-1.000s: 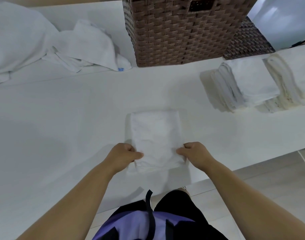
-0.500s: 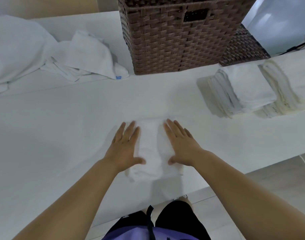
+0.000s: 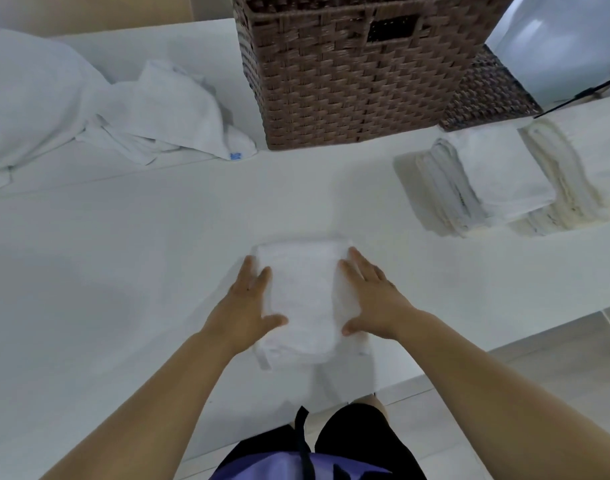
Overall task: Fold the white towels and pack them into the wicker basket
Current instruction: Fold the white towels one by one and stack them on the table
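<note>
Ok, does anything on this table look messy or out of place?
Only the crumpled towels at the far left, an unfolded heap, unlike the neat stacks on the right. The folded towel under the flat left hand and right hand lies fairly square. Nothing looks spilled or damaged.

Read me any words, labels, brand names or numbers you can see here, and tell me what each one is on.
No text here can be read.
Small blue tag on the corner of the crumpled towel, left of the wicker basket: too blurred to read.
Dark specks on the edges of the stack of folded towels: too small to tell whether they are print.
Folded towel, basket and table: no visible writing.
</note>
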